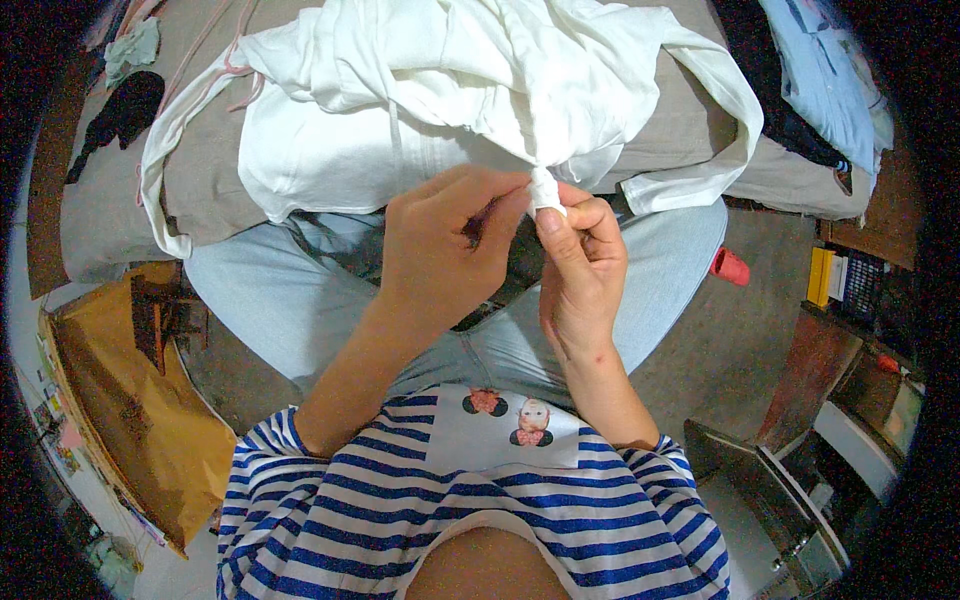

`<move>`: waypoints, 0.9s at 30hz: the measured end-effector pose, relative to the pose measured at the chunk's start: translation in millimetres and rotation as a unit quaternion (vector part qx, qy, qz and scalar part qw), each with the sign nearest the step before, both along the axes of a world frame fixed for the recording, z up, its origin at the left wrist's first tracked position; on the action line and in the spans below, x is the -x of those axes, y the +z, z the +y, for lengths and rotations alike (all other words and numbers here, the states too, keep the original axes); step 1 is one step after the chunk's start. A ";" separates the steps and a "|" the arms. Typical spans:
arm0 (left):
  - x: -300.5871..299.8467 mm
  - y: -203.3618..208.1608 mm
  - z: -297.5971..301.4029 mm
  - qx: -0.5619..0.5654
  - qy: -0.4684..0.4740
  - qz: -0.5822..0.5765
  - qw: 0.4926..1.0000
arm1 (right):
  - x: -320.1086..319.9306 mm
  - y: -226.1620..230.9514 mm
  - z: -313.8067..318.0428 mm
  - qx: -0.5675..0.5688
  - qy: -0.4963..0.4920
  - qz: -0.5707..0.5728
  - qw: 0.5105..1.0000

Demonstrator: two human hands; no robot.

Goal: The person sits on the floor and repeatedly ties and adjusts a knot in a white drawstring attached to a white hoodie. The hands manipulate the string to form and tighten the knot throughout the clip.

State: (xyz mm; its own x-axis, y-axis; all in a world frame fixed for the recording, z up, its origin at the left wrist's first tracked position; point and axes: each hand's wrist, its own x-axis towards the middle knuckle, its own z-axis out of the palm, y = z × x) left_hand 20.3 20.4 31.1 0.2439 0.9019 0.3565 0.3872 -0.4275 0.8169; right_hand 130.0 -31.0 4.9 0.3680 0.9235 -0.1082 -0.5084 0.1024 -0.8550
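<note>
A white long-sleeved garment [330,165] lies in loose folds over the grey-brown covered surface in front of me, its sleeves trailing to both sides. A narrow part of it is bunched into a small upright roll, and my right hand [583,265] pinches this between thumb and fingers. Close beside the roll on its left is my left hand [440,240], thumb and fingertips drawn together and touching or nearly touching the cloth. Whatever sits between those left fingertips is too small or hidden to make out.
Pink cords [238,70] and a black cloth item [122,115] lie at the far left. Light blue clothing [825,75] is piled at the far right. A large brown paper-like sheet [150,390] stands on the left; a red cup-like object [730,267] is on the floor at right.
</note>
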 end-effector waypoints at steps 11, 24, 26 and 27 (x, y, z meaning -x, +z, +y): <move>6.6 4.6 3.7 0.011 -0.039 0.003 0.999 | 0.1 -4.2 -1.6 0.010 -0.016 -0.002 1.000; 0.8 -2.1 0.8 -0.028 -0.028 0.004 0.999 | -4.3 6.5 0.6 0.101 0.051 0.124 0.986; 0.6 -1.6 -0.6 -0.016 -0.028 0.002 0.999 | -4.2 5.4 0.5 0.101 0.050 0.117 0.987; 0.3 -2.6 -0.5 -0.010 -0.030 0.003 0.999 | -4.3 4.4 0.5 0.101 0.048 0.114 0.987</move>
State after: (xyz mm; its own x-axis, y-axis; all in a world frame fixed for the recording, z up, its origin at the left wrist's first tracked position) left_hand 20.0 19.9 28.6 0.2997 0.8785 0.3721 0.3657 -0.4660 0.8056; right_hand 134.4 -30.5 9.3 0.2250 0.9037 -0.3643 -0.6885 -0.1171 -0.7157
